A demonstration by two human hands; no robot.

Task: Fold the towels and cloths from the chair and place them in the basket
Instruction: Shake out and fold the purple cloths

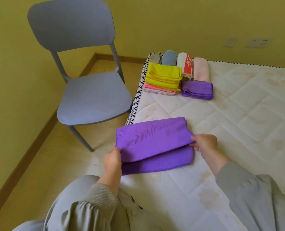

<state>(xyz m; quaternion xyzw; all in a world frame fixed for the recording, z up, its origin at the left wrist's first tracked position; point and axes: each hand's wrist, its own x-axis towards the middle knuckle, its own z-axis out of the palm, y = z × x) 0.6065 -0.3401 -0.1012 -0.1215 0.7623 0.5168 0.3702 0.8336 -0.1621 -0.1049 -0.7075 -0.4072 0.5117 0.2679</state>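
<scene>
Purple cloth (155, 144) was pinched at its 9 and 3 o'clock ends by left hand (112, 161) and right hand (204, 144), mid-fold on mattress (238, 114). Next judged: top layer laid flush, edges aligned.

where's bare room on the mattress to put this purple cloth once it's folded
Bare mattress lies right of the folded purple cloth and pink roll, and in the strip between the held purple cloth and the yellow stack. The chair seat is bare too. The far left corner is crowded with rolls and stacks.
</scene>
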